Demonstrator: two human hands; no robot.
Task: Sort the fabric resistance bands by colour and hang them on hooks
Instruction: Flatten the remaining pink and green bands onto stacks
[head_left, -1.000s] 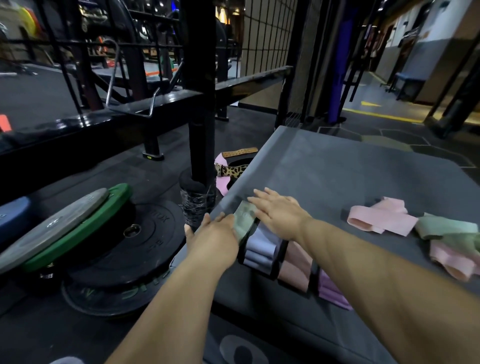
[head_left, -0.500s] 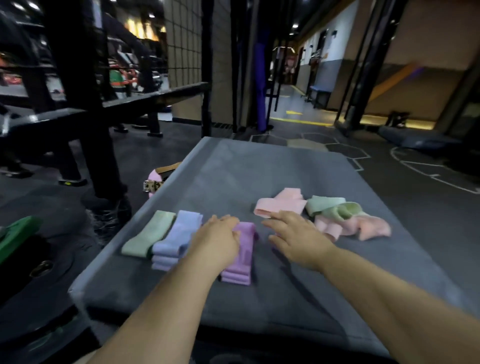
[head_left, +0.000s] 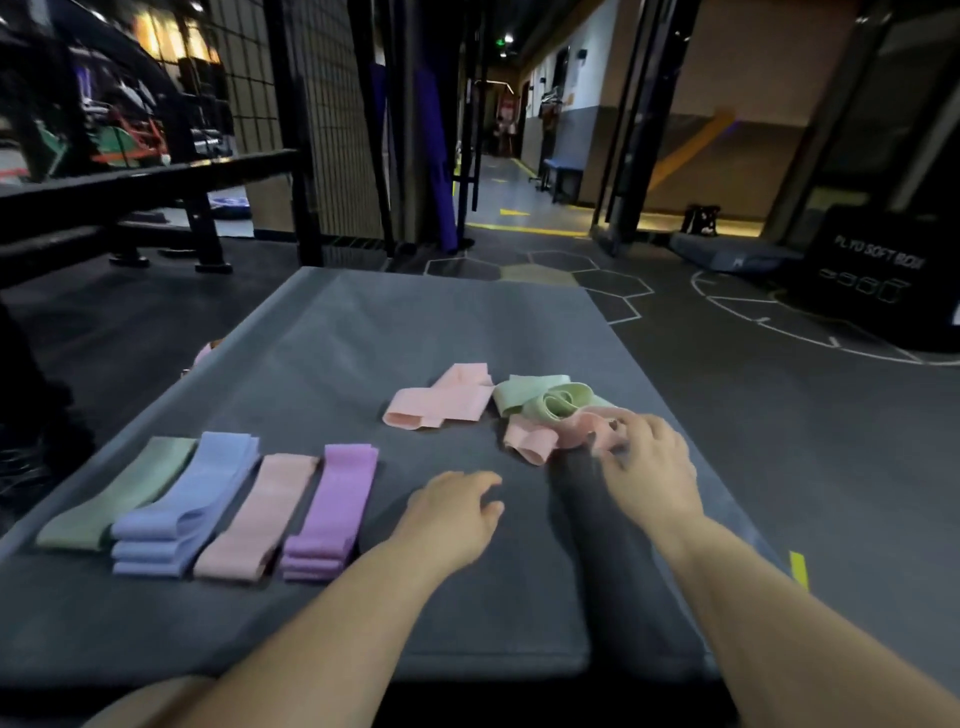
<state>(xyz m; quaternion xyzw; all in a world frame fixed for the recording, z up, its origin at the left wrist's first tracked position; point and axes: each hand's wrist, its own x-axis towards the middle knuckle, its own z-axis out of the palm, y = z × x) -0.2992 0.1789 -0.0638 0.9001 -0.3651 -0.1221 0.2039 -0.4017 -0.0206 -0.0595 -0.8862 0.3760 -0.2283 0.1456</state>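
Note:
Fabric bands lie on a grey padded platform (head_left: 426, 322). At the near left, flat in a row: a green band (head_left: 117, 493), stacked blue bands (head_left: 187, 509), a pink band (head_left: 260, 514) and stacked purple bands (head_left: 332, 512). Farther right are two crossed pink bands (head_left: 441, 400) and a tangled heap of green bands (head_left: 545, 397) and pink bands (head_left: 540, 439). My right hand (head_left: 649, 467) reaches into that heap, fingers curled onto a pink band; the grip is blurred. My left hand (head_left: 452, 514) hovers relaxed over the platform, holding nothing.
A black rack beam (head_left: 145, 182) and wire mesh panel (head_left: 322, 104) stand at the left and back. A black plyo soft box (head_left: 872, 275) sits on the floor at the right. A leopard-print band (head_left: 202, 356) peeks past the platform's left edge.
The view swung right. My left hand left the purple stack and moved right. My right hand travelled from mid-platform to the tangled heap. The pink band in the row is now uncovered.

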